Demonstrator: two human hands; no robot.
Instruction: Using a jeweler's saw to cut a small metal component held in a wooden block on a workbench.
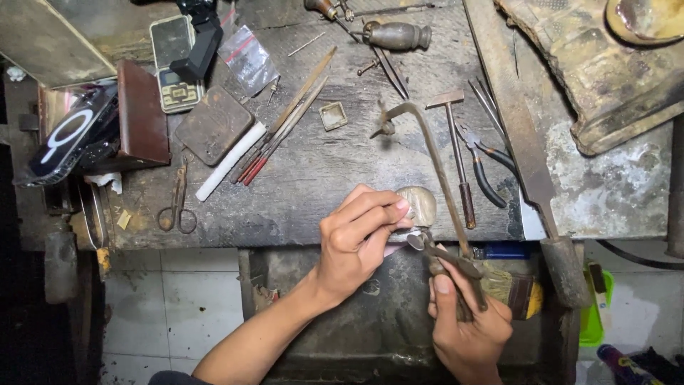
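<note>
Head view looks down on a dark, worn wooden table (pixel 320 171). At the left edge of the frame a phone (pixel 71 139) leans beside a brown block (pixel 142 114). Right of it, in the upper left, lie a small pocket scale (pixel 173 64) and a clear plastic bag (pixel 248 58). Lower, near the front edge of the table, lie small scissors (pixel 177 203), and beside them a white stick (pixel 229 161) and several thin files (pixel 285 125).

In the lower middle of the frame the left hand (pixel 356 239) is closed, its fingers pinching a small pale piece (pixel 400 235) at the table's front edge, just under a rounded metal peg (pixel 419 204). The right hand (pixel 467 321), in the lower right of the middle, is closed around the handle of a jeweller's saw (pixel 434 178); the saw frame rises up over the table and its lower end meets the small piece.

Right of the saw lie a small hammer (pixel 456 153) and pliers (pixel 481 160) with dark handles, then a long flat file (pixel 524 142) with a round handle. In the upper right sits a rough, stained block (pixel 613 78).
</note>
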